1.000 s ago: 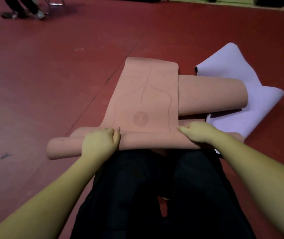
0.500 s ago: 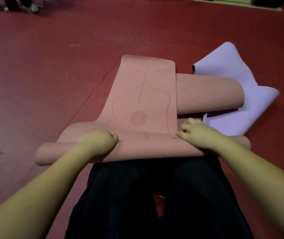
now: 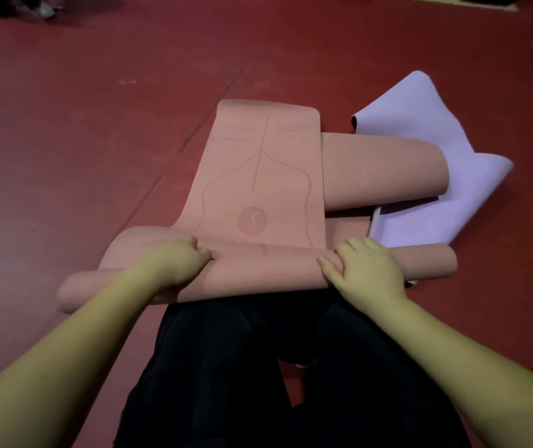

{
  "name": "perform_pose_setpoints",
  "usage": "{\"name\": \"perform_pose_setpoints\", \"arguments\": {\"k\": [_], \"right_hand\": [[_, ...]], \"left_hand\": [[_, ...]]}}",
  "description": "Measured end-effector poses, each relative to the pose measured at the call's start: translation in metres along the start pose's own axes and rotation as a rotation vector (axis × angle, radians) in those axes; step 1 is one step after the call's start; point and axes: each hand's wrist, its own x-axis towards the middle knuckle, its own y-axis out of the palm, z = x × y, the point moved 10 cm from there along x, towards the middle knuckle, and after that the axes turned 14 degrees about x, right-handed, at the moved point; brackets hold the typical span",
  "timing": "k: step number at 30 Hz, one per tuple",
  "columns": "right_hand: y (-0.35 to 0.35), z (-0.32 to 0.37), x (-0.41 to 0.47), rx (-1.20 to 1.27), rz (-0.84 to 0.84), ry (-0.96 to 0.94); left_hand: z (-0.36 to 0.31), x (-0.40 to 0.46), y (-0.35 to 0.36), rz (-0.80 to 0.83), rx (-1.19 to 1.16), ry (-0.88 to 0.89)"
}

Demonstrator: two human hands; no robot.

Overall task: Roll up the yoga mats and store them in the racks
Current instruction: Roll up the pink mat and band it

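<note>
On the red floor (image 3: 64, 156), just in front of the knees, the pink rubber yoga mat (image 3: 258, 176) is getting rolled fatter than before. The left hand (image 3: 174, 263) is curling over the roll; the right hand (image 3: 365, 270) is pressing flat. More flat mat is waiting.

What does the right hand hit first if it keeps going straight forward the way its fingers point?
Probably nothing new at first: the right hand already rests on the pink mat's roll. Straight on, its fingers would likely ride onto the flat, unrolled part of the pink mat; depth is unclear.
</note>
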Motion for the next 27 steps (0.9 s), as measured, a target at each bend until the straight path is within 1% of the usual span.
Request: {"name": "perform_pose_setpoints", "arguments": {"k": [2,3,4,6,7,8,9,12,15,18,21,22,24,27], "right_hand": [[0.0,0.002,0.008,0.008,0.002,0.005],[0.001,0.003,0.013,0.008,0.015,0.01],[0.002,0.003,0.017,0.004,0.043,0.027],[0.007,-0.002,0.026,-0.032,0.124,0.081],[0.012,-0.008,0.031,-0.038,0.174,0.122],[0.017,-0.013,0.035,-0.034,0.223,0.156],[0.021,-0.017,0.038,-0.029,0.261,0.184],[0.027,-0.021,0.044,-0.017,0.299,0.216],[0.027,-0.023,0.048,0.036,0.348,0.274],[0.028,-0.025,0.056,0.064,0.432,0.29],[0.024,-0.033,0.06,0.064,0.48,0.329],[0.021,-0.036,0.059,0.071,0.503,0.351],[0.018,-0.04,0.052,0.084,0.581,0.384],[0.02,-0.04,0.031,0.163,0.733,0.44]], "left_hand": [[0.002,-0.004,-0.005,-0.131,0.178,-0.011],[0.006,-0.006,-0.009,-0.187,0.168,-0.057],[0.007,-0.013,-0.014,-0.24,0.077,-0.1],[0.001,-0.025,-0.026,-0.451,-0.107,-0.123],[-0.003,-0.034,-0.028,-0.594,-0.13,-0.124],[-0.009,-0.046,-0.029,-0.675,-0.131,-0.131],[-0.015,-0.053,-0.025,-0.718,-0.085,-0.115],[-0.016,-0.051,-0.013,-0.677,-0.049,-0.095],[-0.013,-0.04,-0.03,-0.688,-0.083,-0.081],[-0.013,-0.03,-0.048,-0.652,-0.065,-0.034],[-0.008,-0.027,-0.067,-0.632,-0.025,-0.048],[-0.01,-0.026,-0.072,-0.6,-0.024,-0.037],[-0.015,-0.026,-0.077,-0.477,-0.028,-0.002],[-0.025,-0.023,-0.063,-0.306,0.002,0.057]]}}
